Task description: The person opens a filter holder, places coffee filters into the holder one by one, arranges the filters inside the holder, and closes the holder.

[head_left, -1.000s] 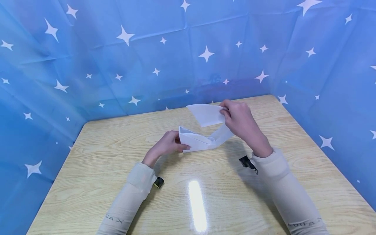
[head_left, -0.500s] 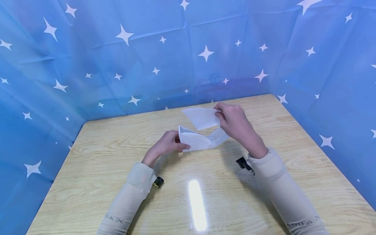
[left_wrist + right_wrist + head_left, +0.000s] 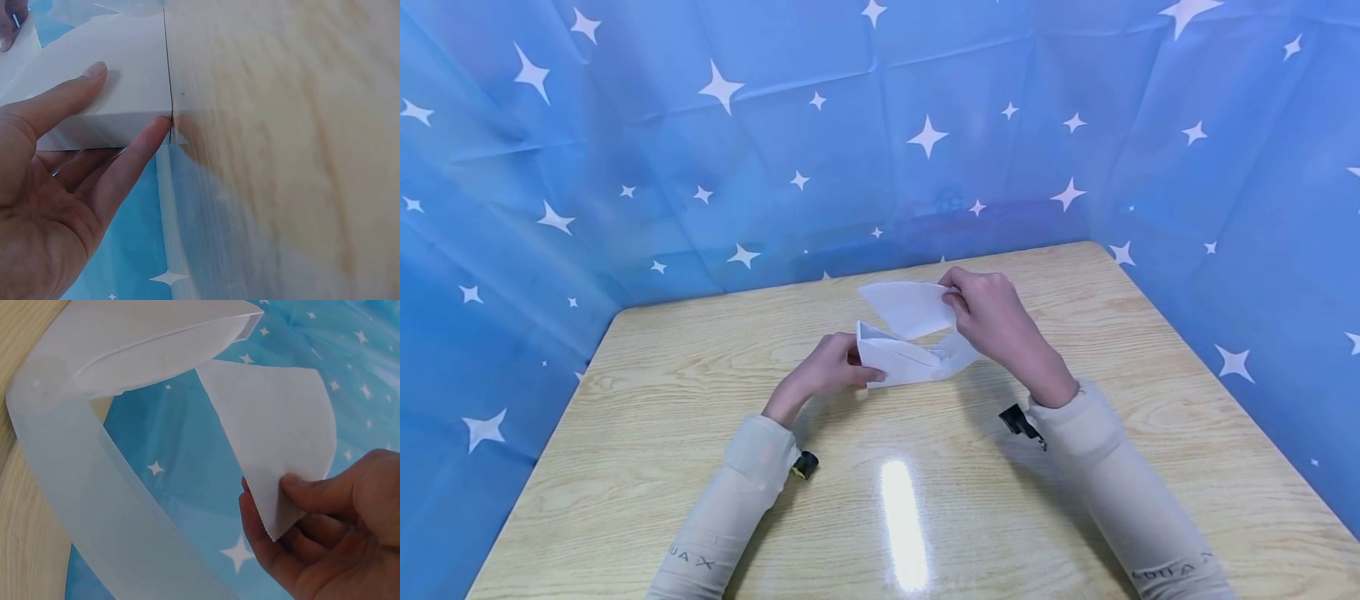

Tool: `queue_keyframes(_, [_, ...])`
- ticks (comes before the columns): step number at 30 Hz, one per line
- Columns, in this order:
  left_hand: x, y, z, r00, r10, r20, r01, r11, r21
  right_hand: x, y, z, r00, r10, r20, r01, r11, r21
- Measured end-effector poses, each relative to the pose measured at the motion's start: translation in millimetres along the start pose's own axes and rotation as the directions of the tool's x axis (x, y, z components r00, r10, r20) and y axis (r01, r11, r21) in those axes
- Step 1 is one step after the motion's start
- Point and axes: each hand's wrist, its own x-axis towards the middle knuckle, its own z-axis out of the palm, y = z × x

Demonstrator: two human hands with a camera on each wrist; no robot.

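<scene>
A white box-like packet (image 3: 901, 365) stands near the middle of the table, its narrow left end grasped by my left hand (image 3: 829, 364). In the left wrist view my thumb (image 3: 94, 72) presses one broad white face and a fingertip meets the corner. My right hand (image 3: 996, 321) pinches a thin white sheet (image 3: 906, 308) by its right corner, above and behind the packet. From the packet's right end curves a translucent whitish strip (image 3: 100, 481), passing below the right hand. The right wrist view shows the sheet's rough edge and thumb and fingers gripping its lower corner.
The wood-grain table (image 3: 685, 358) is backed and flanked by blue cloth (image 3: 820, 167) with white stars. Glare (image 3: 902, 525) lies on the table between the forearms. Small black devices (image 3: 1021, 423) sit at both cuffs.
My right hand has come left and slightly down, bringing the white sheet closer to the packet. The left hand and the packet have stayed in place.
</scene>
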Motion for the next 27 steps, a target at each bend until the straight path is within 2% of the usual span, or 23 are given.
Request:
queue_keyframes(20, [0.4, -0.1, 0.7, 1.000, -0.007, -0.003, 0.007, 1.000, -0.005, -2.6, -5.8, 8.0, 0.998, -0.052, 0.032, 0.052, 0.999, 0.015])
queue_keyframes(27, [1.0, -0.7, 0.5, 1.000, 0.011, 0.000, -0.011, 1.000, 0.006, -3.2, -7.0, 9.4, 0.997, -0.066, 0.029, 0.066, 0.998, 0.012])
